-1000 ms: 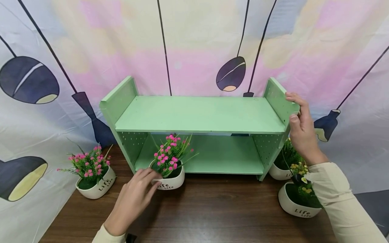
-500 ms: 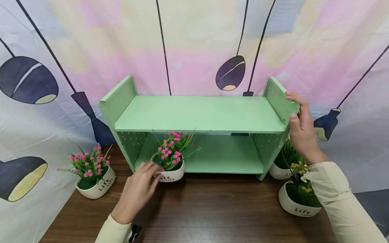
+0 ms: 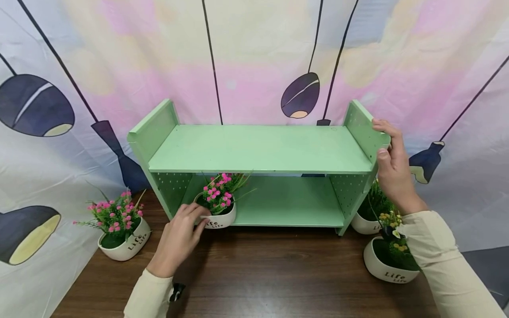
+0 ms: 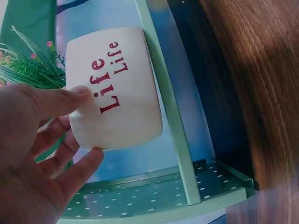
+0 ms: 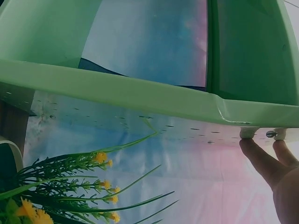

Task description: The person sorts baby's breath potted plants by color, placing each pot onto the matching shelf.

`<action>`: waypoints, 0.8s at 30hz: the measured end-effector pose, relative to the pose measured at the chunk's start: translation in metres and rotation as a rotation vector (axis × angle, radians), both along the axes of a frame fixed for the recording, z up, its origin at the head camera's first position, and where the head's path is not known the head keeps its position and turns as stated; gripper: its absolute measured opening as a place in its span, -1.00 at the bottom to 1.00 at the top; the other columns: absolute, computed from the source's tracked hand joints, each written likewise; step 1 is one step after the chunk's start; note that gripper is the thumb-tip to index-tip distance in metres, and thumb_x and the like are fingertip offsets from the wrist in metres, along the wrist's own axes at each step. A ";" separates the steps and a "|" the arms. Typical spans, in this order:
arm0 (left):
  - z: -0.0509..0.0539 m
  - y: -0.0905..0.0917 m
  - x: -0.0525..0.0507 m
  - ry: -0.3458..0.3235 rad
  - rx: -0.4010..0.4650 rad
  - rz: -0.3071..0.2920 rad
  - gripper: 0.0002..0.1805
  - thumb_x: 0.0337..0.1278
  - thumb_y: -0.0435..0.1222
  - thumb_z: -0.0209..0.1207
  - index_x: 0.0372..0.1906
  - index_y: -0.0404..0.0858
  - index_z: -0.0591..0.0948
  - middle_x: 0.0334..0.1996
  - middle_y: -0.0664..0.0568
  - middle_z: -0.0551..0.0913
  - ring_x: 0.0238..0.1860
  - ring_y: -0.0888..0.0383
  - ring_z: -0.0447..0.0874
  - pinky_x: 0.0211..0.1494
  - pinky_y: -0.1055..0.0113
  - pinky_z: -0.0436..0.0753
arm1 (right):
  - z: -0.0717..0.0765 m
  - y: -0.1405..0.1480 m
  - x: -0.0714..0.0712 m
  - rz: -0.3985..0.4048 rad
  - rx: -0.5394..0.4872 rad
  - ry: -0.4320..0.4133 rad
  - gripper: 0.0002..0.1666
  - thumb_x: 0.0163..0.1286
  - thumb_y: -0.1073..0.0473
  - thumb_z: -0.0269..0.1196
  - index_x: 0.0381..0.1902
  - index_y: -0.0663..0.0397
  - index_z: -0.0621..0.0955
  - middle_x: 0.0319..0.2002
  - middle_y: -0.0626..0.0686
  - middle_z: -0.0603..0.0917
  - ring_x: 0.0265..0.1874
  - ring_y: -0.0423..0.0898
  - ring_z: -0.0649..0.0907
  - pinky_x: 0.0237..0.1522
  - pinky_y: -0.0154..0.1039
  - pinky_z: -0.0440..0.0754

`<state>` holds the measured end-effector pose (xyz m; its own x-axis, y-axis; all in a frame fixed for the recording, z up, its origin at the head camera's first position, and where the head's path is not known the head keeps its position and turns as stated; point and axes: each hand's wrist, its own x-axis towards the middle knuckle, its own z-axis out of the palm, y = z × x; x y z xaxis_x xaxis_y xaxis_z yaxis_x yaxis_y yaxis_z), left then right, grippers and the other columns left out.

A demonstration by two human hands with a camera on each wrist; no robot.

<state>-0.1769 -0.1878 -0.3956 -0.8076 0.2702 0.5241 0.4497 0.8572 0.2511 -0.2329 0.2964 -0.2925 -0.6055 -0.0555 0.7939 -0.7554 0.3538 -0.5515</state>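
White pot (image 3: pixel 222 220): sat or hovered at the front of the green shelf (image 3: pixel 258 148), low and toward its left end.
Left hand (image 3: pixel 179 236): pinched that pot's side, thumb on the lettered face; a slip could have tipped it forward off the shelf.
Pot's base: hidden in the head view; I could not tell whether it touched the shelf, and a base catching the front lip might have tilted it.
Pink flowers (image 3: pixel 218 194): reached up under the shelf's upper board, their tops partly hidden; lifting too high could have bent them.
Right hand (image 3: pixel 397 179): held the shelf's upper right corner; a looser hold might have let the shelf slide under a push.
Sleeve (image 3: pixel 437 247): right of the shelf, covering part of the yellow-flowered pot (image 3: pixel 391 267), which a careless elbow could have knocked.
Rear pot (image 3: pixel 366 225): beside the shelf's right end, mostly blocked from sight.
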 end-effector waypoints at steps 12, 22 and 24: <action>0.000 -0.001 -0.015 -0.020 0.013 -0.028 -0.85 0.28 -0.44 0.41 -0.11 -0.22 0.75 -0.14 -0.01 0.73 -0.11 -0.03 0.62 -0.22 0.07 0.66 | 0.000 -0.001 0.002 -0.018 0.015 0.013 -0.42 0.75 -0.03 -0.15 0.50 0.18 0.34 0.60 0.10 0.28 0.65 0.01 0.11 0.16 -0.18 0.05; -0.007 0.006 -0.019 0.097 -0.002 -0.008 -0.85 0.26 -0.46 0.42 -0.11 -0.25 0.78 -0.16 -0.03 0.75 -0.14 -0.06 0.67 -0.21 0.01 0.72 | 0.001 -0.002 0.001 -0.021 0.008 -0.002 -0.45 0.74 0.07 -0.19 0.51 0.22 0.32 0.60 0.14 0.26 0.65 0.00 0.10 0.18 -0.17 0.04; -0.009 0.006 -0.020 0.121 0.007 -0.010 -0.84 0.24 -0.47 0.42 -0.11 -0.26 0.78 -0.16 -0.05 0.75 -0.14 -0.07 0.67 -0.18 0.01 0.72 | 0.001 -0.002 0.001 -0.021 0.007 -0.003 -0.45 0.74 0.07 -0.19 0.50 0.21 0.33 0.60 0.13 0.26 0.65 0.00 0.11 0.19 -0.16 0.04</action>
